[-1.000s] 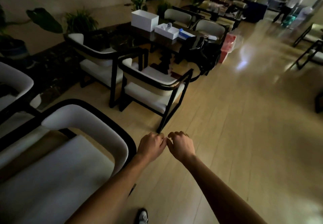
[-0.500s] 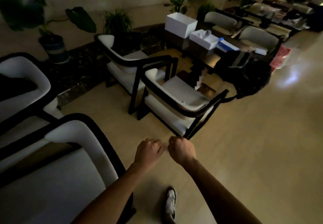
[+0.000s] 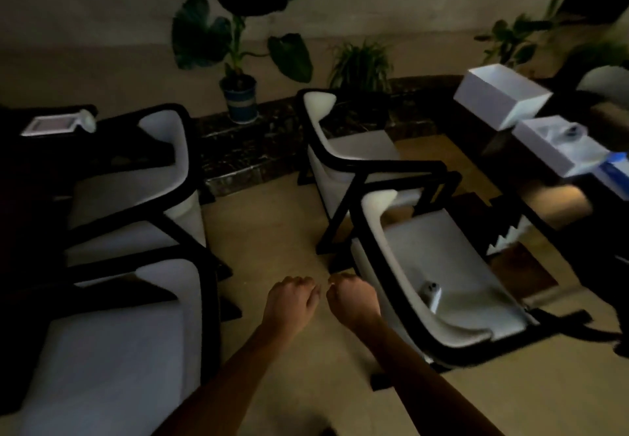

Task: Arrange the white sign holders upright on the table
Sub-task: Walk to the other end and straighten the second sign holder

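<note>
Swinging left since the earlier frame, I now see a white sign holder (image 3: 52, 125) lying flat on the far-left counter (image 3: 112, 149). Left hand (image 3: 289, 302) and right hand (image 3: 354, 301) hold nothing, fingers curled into loose fists over the floor (image 3: 272, 231).

dark table (image 3: 112, 149) at left carries a flat white sign holder (image 3: 51, 125).

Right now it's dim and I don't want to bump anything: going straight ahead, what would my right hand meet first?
Probably the black-framed white armchair just ahead-right of your loosely closed right hand; depth is hard to judge.
</note>
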`<state>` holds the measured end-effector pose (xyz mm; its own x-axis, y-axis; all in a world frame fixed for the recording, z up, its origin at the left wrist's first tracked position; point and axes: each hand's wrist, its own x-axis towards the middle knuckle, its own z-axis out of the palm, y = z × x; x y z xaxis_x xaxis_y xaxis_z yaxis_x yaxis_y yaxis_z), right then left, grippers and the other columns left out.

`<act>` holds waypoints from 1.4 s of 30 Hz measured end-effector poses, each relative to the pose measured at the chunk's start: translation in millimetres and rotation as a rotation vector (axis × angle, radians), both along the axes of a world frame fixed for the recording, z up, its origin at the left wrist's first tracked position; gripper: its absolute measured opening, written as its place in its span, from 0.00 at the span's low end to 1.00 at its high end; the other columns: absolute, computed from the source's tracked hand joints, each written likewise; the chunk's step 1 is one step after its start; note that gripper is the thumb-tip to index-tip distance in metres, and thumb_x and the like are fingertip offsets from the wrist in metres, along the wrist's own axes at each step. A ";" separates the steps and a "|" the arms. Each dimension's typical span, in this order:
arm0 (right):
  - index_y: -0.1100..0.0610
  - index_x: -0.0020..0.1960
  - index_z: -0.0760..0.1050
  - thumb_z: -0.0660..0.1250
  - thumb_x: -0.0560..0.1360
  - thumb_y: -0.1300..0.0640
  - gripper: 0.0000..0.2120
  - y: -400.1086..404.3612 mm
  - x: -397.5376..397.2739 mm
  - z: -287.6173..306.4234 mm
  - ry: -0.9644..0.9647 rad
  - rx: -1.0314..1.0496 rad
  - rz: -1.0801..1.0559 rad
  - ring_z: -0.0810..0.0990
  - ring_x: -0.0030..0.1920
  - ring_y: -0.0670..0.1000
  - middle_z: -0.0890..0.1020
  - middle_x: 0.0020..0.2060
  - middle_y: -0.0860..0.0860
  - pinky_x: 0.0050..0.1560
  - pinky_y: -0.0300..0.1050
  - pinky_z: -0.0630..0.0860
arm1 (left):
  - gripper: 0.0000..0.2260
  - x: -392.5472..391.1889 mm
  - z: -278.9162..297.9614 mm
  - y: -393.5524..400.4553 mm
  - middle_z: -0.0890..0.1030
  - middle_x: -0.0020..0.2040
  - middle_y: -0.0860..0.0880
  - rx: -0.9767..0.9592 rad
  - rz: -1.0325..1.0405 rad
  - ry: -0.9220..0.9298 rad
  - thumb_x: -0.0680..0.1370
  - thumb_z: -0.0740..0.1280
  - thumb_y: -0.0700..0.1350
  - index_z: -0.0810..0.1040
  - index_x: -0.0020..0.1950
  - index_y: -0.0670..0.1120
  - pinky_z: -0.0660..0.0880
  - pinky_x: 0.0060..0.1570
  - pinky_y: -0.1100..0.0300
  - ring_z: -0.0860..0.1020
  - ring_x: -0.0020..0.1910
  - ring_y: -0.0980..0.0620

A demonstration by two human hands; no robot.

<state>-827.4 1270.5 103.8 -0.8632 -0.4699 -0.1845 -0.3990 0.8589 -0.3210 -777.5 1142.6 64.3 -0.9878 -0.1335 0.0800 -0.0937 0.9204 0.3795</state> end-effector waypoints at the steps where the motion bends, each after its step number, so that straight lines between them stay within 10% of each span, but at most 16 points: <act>1: 0.58 0.54 0.75 0.55 0.77 0.56 0.12 -6.9 -14.9 -0.4 -0.002 -0.002 0.026 0.79 0.52 0.57 0.81 0.53 0.56 0.47 0.46 0.76 | 0.11 -12.1 1.3 -5.2 0.83 0.43 0.46 -0.007 0.029 -0.007 0.78 0.59 0.49 0.78 0.47 0.46 0.72 0.39 0.58 0.79 0.42 0.48; 13: 0.58 0.51 0.74 0.56 0.76 0.57 0.10 -123.0 -185.8 -7.5 -0.014 0.001 0.219 0.80 0.51 0.59 0.81 0.51 0.57 0.43 0.46 0.74 | 0.25 -166.2 -16.7 -107.9 0.81 0.36 0.44 -0.003 0.234 0.031 0.73 0.43 0.56 0.76 0.39 0.45 0.71 0.35 0.57 0.78 0.35 0.45; 20: 0.57 0.57 0.74 0.56 0.78 0.57 0.12 -210.0 -292.3 5.7 -0.051 0.019 0.268 0.78 0.54 0.58 0.80 0.55 0.57 0.48 0.46 0.74 | 0.20 -267.6 -19.5 -198.2 0.77 0.25 0.45 0.043 0.311 0.055 0.75 0.53 0.53 0.72 0.28 0.45 0.67 0.24 0.63 0.75 0.23 0.47; 30: 0.58 0.57 0.74 0.57 0.77 0.56 0.12 -352.3 -411.6 7.0 -0.015 0.027 0.423 0.78 0.55 0.58 0.80 0.55 0.57 0.49 0.46 0.74 | 0.25 -360.4 -11.5 -330.1 0.81 0.33 0.41 0.041 0.461 0.082 0.74 0.46 0.56 0.75 0.34 0.42 0.71 0.32 0.58 0.78 0.31 0.43; 36: 0.58 0.54 0.74 0.55 0.79 0.54 0.12 -462.4 -500.7 -7.4 -0.053 0.035 0.569 0.78 0.54 0.57 0.80 0.54 0.57 0.50 0.46 0.72 | 0.16 -429.4 -8.7 -422.9 0.73 0.19 0.52 -0.056 0.631 0.088 0.70 0.61 0.48 0.71 0.21 0.47 0.61 0.15 0.66 0.68 0.16 0.58; 42: 0.56 0.55 0.75 0.58 0.77 0.55 0.11 -576.7 -569.0 -2.4 -0.062 0.029 0.704 0.78 0.56 0.56 0.80 0.55 0.56 0.55 0.46 0.73 | 0.18 -480.9 10.0 -513.8 0.82 0.37 0.42 0.002 0.813 0.053 0.76 0.54 0.50 0.77 0.38 0.41 0.71 0.34 0.58 0.79 0.36 0.43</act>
